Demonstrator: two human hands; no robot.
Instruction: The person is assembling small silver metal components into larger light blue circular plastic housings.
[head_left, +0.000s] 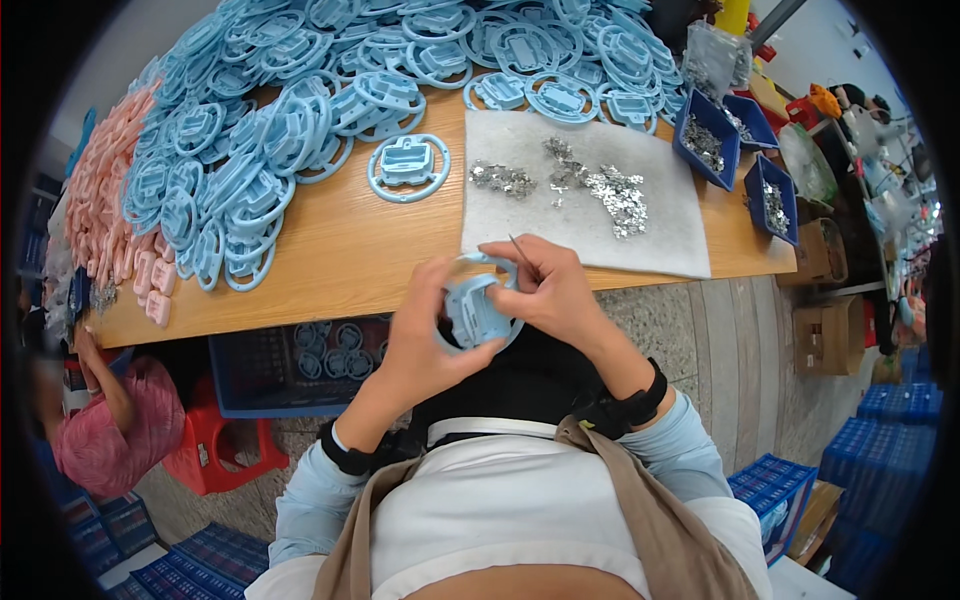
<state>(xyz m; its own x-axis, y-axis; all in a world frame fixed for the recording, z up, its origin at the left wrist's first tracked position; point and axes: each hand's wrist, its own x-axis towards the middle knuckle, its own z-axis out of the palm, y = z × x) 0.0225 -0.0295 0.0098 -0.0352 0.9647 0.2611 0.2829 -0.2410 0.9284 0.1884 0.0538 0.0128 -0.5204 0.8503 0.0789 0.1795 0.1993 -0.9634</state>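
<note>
In front of my body, over the table's near edge, my left hand (412, 335) grips a light blue round plastic part (478, 312) with a raised box-like middle and an outer ring. My right hand (553, 292) is at the part's right side, fingers pinched around a thin, dark, pointed tool (521, 254) whose exact kind is hard to make out. Its thumb reaches over the part. Beyond my hands, one matching blue part (409, 167) lies alone on the wooden table (350, 250). Small shiny metal pieces (617, 199) lie in loose heaps on a white felt mat (590, 255).
A large pile of blue parts (330, 100) covers the far table, with pink parts (110, 190) at left. Blue bins (707, 140) of metal pieces stand at right. Below the table sit a blue crate (270, 370) and a red stool (220, 445), near another person in pink (120, 425).
</note>
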